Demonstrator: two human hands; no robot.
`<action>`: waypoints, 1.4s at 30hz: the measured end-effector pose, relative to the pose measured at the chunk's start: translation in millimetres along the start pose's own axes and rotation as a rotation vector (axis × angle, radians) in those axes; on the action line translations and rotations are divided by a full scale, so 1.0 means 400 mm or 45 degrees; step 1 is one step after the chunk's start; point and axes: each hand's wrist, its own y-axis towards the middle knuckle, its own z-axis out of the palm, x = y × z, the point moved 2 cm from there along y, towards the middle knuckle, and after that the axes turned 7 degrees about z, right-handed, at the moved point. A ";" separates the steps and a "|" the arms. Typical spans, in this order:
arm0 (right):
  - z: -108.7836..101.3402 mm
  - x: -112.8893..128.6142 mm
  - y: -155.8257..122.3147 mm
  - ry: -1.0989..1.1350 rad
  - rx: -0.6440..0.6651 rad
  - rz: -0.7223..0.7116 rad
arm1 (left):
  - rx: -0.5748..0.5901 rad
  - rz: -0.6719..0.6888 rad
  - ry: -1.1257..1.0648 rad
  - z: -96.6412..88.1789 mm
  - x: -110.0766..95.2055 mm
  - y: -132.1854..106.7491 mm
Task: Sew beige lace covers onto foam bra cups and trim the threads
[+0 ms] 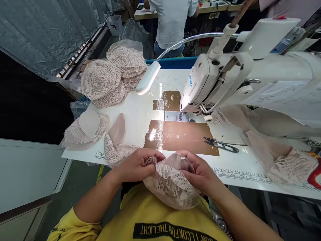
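Left hand (138, 164) and right hand (201, 172) pinch the lace piece (174, 187) (beige, rounded, sheer-edged). White bin (114, 26) at rear: contents not discernible.

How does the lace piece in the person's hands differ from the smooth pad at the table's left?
The lace piece has an openwork pattern; the smooth pad looks plain. The lace piece is bunched between the left hand and right hand; the smooth pad lies untouched on lace fabric. Both are pale.

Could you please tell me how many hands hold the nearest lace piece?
2: the left hand on one side of the lace piece, the right hand opposite.
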 end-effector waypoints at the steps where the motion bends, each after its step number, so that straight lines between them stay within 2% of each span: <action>1: -0.011 0.000 -0.001 -0.020 -0.068 -0.006 | -0.065 -0.018 0.038 -0.006 0.006 -0.001; 3: -0.025 0.000 -0.001 -0.136 -0.191 -0.047 | -0.207 0.049 0.149 -0.015 0.007 -0.002; 5: -0.029 0.004 0.005 -0.316 -0.292 -0.123 | -0.299 0.235 0.307 -0.019 -0.011 0.000; 7: -0.026 0.011 0.014 -0.500 -0.361 -0.210 | -0.276 0.438 0.462 -0.013 -0.046 0.003; 9: -0.021 0.018 0.022 -0.654 -0.409 -0.278 | -0.019 0.562 0.447 0.004 -0.083 0.006; 11: -0.019 0.023 0.025 -0.756 -0.438 -0.320 | 0.312 0.607 0.316 0.025 -0.111 0.006; 12: -0.019 0.024 0.025 -0.788 -0.444 -0.332 | 0.403 0.611 0.292 0.032 -0.118 0.007; 13: -0.020 0.025 0.024 -0.809 -0.452 -0.341 | 0.397 0.597 0.330 0.034 -0.119 0.010; 14: -0.022 0.026 0.022 -0.821 -0.460 -0.348 | 0.296 0.560 0.424 0.031 -0.115 0.015; 16: -0.024 0.028 0.020 -0.822 -0.453 -0.361 | -0.011 0.438 0.616 0.012 -0.093 0.028; 17: -0.024 0.029 0.020 -0.809 -0.430 -0.366 | -0.112 0.378 0.635 0.002 -0.079 0.034; 18: -0.024 0.030 0.021 -0.786 -0.389 -0.366 | -0.155 0.325 0.585 -0.006 -0.065 0.040; 22: -0.032 0.026 0.034 -0.560 -0.259 -0.319 | -0.100 0.159 0.041 -0.007 -0.018 0.057; 24: -0.041 0.018 0.042 -0.358 -0.213 -0.264 | -0.230 0.107 -0.119 0.000 -0.006 0.060; 26: -0.046 0.010 0.050 -0.176 -0.111 -0.202 | -0.398 0.085 -0.155 0.007 -0.001 0.061; 29: -0.042 0.010 0.057 -0.203 -0.033 -0.150 | -0.489 0.067 -0.135 0.013 -0.001 0.062; 31: -0.036 0.016 0.059 -0.323 -0.057 -0.163 | -0.471 0.067 -0.145 0.013 -0.001 0.065; 33: -0.032 0.021 0.060 -0.304 -0.066 -0.180 | -0.462 0.031 -0.270 0.011 0.003 0.067; 35: -0.035 0.020 0.060 -0.110 -0.105 -0.193 | -0.510 -0.059 -0.582 0.012 0.015 0.067; 38: -0.047 0.013 0.062 0.215 -0.251 -0.259 | -0.583 -0.153 -1.192 0.029 0.036 0.059; 40: -0.052 0.008 0.065 0.338 -0.357 -0.340 | -0.572 -0.125 -1.489 0.054 0.045 0.050; 42: -0.053 0.003 0.071 0.370 -0.436 -0.403 | -0.526 -0.075 -1.628 0.082 0.047 0.040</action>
